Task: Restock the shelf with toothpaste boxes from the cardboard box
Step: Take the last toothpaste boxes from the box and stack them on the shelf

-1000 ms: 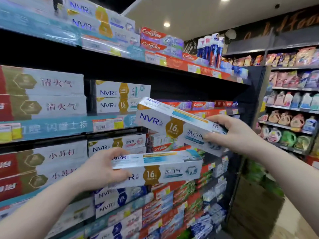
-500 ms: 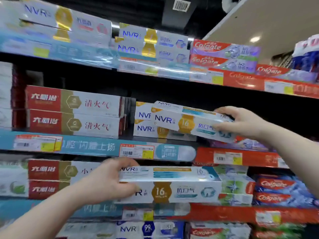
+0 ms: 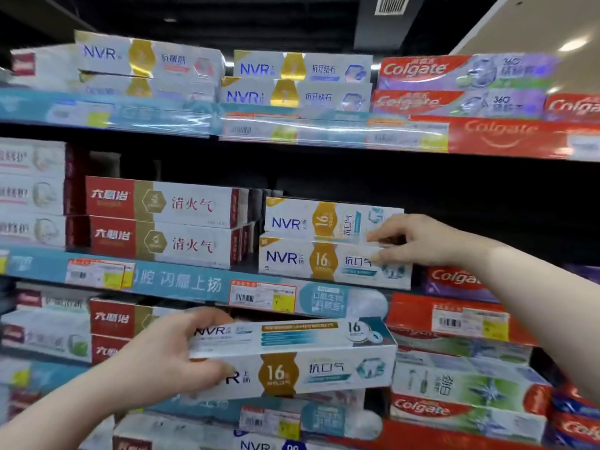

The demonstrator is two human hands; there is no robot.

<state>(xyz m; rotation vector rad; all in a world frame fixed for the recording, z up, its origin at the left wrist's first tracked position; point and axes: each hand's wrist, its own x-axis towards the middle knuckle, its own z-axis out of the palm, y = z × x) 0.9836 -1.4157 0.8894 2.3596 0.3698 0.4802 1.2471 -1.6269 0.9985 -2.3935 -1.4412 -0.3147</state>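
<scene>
My left hand [image 3: 162, 355] grips the left end of a white NVR "16" toothpaste box [image 3: 311, 358], held level in front of the lower shelves. On the middle shelf [image 3: 181, 284] two matching NVR boxes lie stacked, the upper one [image 3: 292, 219] on the lower one [image 3: 289, 259]. My right hand [image 3: 422, 240] is at their right end, finger and thumb pinched where the two boxes meet, on the lower box's top edge. The cardboard box is out of view.
Red-and-white toothpaste boxes [image 3: 162, 222] sit stacked just left of the NVR pair. Colgate boxes [image 3: 454, 277] fill the shelf to the right. The top shelf [image 3: 324, 131] carries more NVR and Colgate boxes. A dark gap shows above the NVR stack.
The view has swung left to face the shelf. My right hand carried its NVR box down onto the middle shelf stack. My left hand kept its box roughly in place.
</scene>
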